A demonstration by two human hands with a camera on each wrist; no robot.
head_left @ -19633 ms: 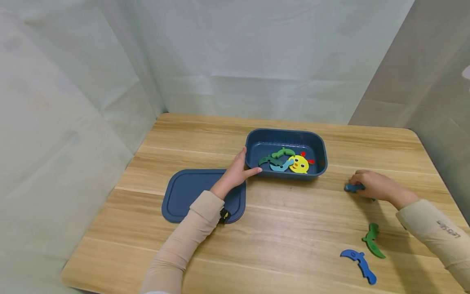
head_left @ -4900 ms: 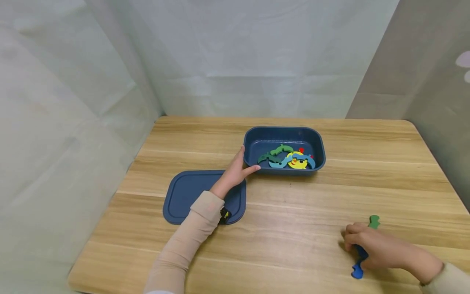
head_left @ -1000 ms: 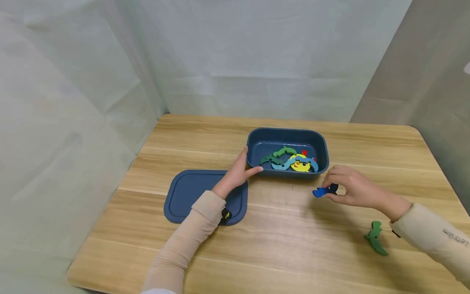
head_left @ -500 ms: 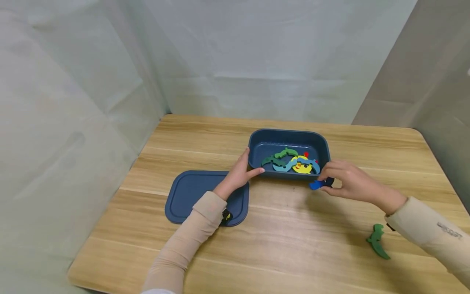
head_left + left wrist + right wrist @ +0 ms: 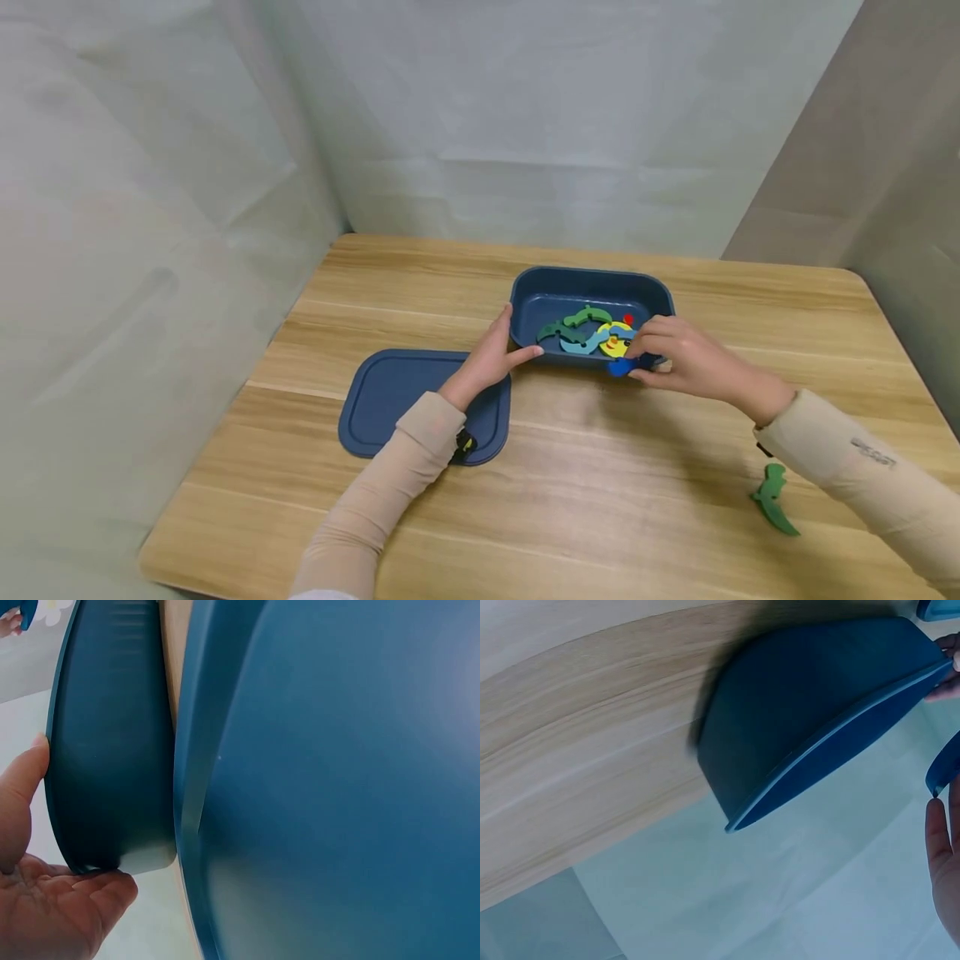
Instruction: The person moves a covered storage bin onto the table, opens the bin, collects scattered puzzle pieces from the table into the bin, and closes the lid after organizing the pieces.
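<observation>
Bright, even light across the head view, soft and diffuse off the pale curtains, no hard glare anywhere. Faint, blurry shadows lie on the tabletop beneath the forearms and to the left of the right hand. The scene is sharp at centre; the curtain folds bend a little toward the edges. The left wrist view is very close, the lid soft and smeared. The right wrist view shows motion blur along the box edge.
</observation>
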